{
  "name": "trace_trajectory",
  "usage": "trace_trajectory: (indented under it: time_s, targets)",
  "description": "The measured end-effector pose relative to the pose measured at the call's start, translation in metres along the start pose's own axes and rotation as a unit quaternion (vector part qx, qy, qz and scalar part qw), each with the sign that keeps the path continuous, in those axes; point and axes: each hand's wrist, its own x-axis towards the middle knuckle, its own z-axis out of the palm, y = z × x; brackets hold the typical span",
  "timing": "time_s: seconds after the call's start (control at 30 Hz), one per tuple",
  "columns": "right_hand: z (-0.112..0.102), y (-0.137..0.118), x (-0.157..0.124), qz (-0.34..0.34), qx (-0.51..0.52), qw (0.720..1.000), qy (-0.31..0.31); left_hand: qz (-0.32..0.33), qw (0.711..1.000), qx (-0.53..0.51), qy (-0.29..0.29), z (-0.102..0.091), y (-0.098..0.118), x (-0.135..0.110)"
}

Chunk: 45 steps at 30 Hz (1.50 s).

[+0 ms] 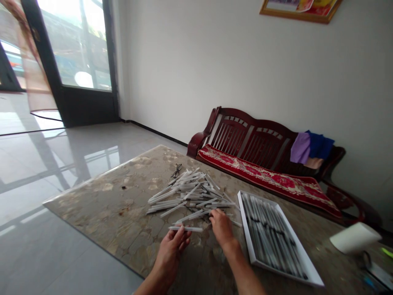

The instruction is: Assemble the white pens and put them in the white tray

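Observation:
My left hand (174, 245) pinches a slim whitish pen (192, 229) between thumb and fingers, held level above the table's near part. To its right, my right hand (221, 225) reaches to the near edge of a loose pile of similar white pens (184, 192). Its fingers are bent together around a small dark bit, too small to name. Right of that hand lies a shallow white box (287, 274), where several pens with black parts (270, 229) lie in rows.
All this is on a stone-patterned table (101, 209). Behind the pile lie black glasses (176, 170); a white roll (355, 237) is at the right. A dark red wooden bench (260, 143) stands beyond the table, with cloths (316, 145) over its back.

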Motion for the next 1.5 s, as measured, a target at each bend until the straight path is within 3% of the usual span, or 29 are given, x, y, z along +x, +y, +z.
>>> trace_trajectory:
  time_s: [0.23, 0.33, 0.43, 0.5, 0.57, 0.67, 0.77, 0.87, 1.13, 1.27, 1.37, 1.5]
  targets:
    - [0.001, 0.001, -0.002, -0.026, -0.046, 0.998, -0.03, -0.011, 1.0, -0.01, 0.009, 0.001, 0.001, 0.002]
    - [-0.005, -0.003, -0.007, -0.011, -0.023, 1.0, 0.007, -0.012, 1.0, -0.016, 0.015, 0.002, 0.003, 0.002]
    - [-0.012, -0.01, -0.018, 0.034, 0.113, 0.99, 0.075, -0.014, 1.0, -0.022, 0.014, 0.003, 0.005, 0.002]
    - [-0.016, -0.018, -0.027, 0.087, 0.256, 0.958, 0.095, -0.02, 0.999, -0.025, 0.012, 0.004, 0.005, 0.002]
    - [-0.019, -0.029, -0.037, 0.145, 0.388, 0.905, 0.092, -0.029, 0.999, -0.031, 0.011, 0.006, 0.004, 0.001]
    - [-0.023, -0.047, -0.047, 0.203, 0.501, 0.836, 0.091, -0.035, 0.999, -0.041, 0.008, 0.009, 0.0, 0.001]
    - [-0.026, -0.059, -0.051, 0.228, 0.534, 0.809, 0.094, -0.033, 0.999, -0.037, -0.002, 0.011, -0.004, 0.0]
    - [-0.028, -0.063, -0.051, 0.239, 0.543, 0.798, 0.106, -0.029, 0.999, -0.028, -0.01, 0.01, -0.006, 0.0]
    - [-0.027, -0.062, -0.052, 0.244, 0.539, 0.799, 0.108, -0.017, 0.999, -0.02, -0.023, 0.009, -0.008, 0.003]
    - [-0.024, -0.059, -0.053, 0.239, 0.519, 0.813, 0.111, -0.01, 0.999, -0.008, -0.033, 0.009, -0.01, 0.004]
    - [-0.022, -0.055, -0.054, 0.221, 0.476, 0.844, 0.108, 0.003, 0.999, 0.0, -0.04, 0.009, -0.01, 0.002]
    - [-0.025, -0.048, -0.058, 0.148, 0.34, 0.922, 0.11, 0.026, 0.998, 0.013, -0.052, 0.009, -0.007, 0.0]
